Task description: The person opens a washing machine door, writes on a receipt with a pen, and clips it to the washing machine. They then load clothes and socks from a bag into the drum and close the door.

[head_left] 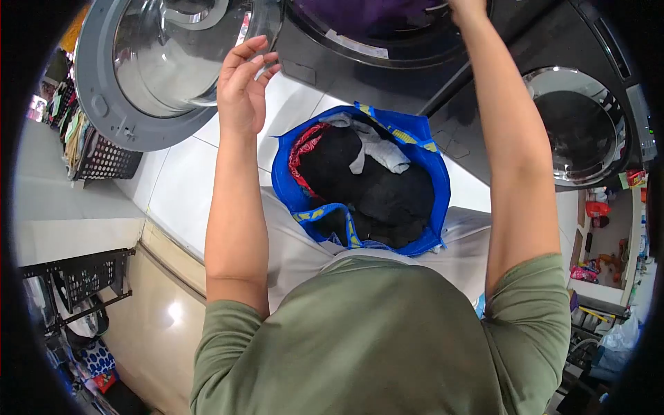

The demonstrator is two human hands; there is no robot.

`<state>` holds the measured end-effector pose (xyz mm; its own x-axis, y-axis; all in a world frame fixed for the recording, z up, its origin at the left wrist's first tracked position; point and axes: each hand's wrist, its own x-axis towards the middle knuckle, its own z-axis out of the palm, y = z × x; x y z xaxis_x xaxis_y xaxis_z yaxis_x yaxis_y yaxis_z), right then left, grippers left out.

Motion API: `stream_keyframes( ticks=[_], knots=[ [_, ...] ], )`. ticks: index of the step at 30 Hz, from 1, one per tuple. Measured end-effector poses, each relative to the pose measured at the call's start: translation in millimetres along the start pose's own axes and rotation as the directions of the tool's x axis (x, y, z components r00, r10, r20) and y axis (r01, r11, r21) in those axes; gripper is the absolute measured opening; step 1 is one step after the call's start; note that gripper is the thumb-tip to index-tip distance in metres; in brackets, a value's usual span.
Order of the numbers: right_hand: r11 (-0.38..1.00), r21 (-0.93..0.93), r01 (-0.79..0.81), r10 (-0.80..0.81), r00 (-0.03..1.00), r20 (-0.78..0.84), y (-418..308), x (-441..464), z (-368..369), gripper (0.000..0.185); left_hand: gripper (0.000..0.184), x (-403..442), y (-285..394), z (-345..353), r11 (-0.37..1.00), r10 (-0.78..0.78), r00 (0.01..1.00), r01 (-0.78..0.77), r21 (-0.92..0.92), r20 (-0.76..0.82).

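Observation:
My left hand (243, 86) is raised beside the washing machine's open round door (166, 62), its fingers loosely bent and apart, with nothing in them. At the top edge, my right hand (469, 10) reaches to the right side of the machine's opening. Its fingers are cut off by the frame, so a hold cannot be seen. Purple cloth (373, 15) shows inside the drum. Between my legs stands a blue bag (282, 183) with yellow-patterned straps. It holds black clothes (387, 194), a grey-white garment (384, 152) and a red patterned cloth (304, 149).
A second front-loading machine (577, 121) with a shut door stands at the right. At the left are a dark perforated basket (107, 159) full of clothes and a black rack (93, 277). Shelves with assorted items (598, 270) line the far right. White tiles (180, 187) cover the floor.

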<state>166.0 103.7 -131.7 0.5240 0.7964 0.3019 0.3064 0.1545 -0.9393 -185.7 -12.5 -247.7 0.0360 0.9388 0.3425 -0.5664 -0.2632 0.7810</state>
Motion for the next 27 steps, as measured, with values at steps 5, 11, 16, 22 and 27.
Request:
stream_keyframes(
  ticks=[5, 11, 16, 22, 27],
  knots=[
    [0.443, -0.227, 0.867, -0.574, 0.469, 0.671, 21, -147, 19, 0.024, 0.038, 3, -1, -5, 0.999, -0.022, 1.0, 0.022, 0.029, -0.004],
    [0.311, 0.176, 0.934, -0.159, -0.131, 0.978, 169, -310, 22, 0.014, 0.036, 1, -2, 1, 0.997, -0.073, 0.997, 0.073, 0.005, 0.031],
    [0.438, 0.143, 0.888, -0.345, 0.019, 0.938, 119, -293, 29, 0.009, 0.053, -8, 6, -1, 0.917, -0.267, 0.91, 0.14, 0.373, 0.316],
    [0.96, 0.096, 0.264, -0.265, 0.738, 0.621, -5, -190, 17, 0.014, 0.054, -30, 2, 27, 0.49, -0.704, 0.557, -0.068, 0.869, 0.441],
    [0.941, -0.223, 0.253, 0.151, 0.275, 0.949, -19, -230, 9, 0.053, 0.026, -33, 13, 46, 0.964, -0.142, 0.971, 0.093, 0.249, 0.19]
  ],
)
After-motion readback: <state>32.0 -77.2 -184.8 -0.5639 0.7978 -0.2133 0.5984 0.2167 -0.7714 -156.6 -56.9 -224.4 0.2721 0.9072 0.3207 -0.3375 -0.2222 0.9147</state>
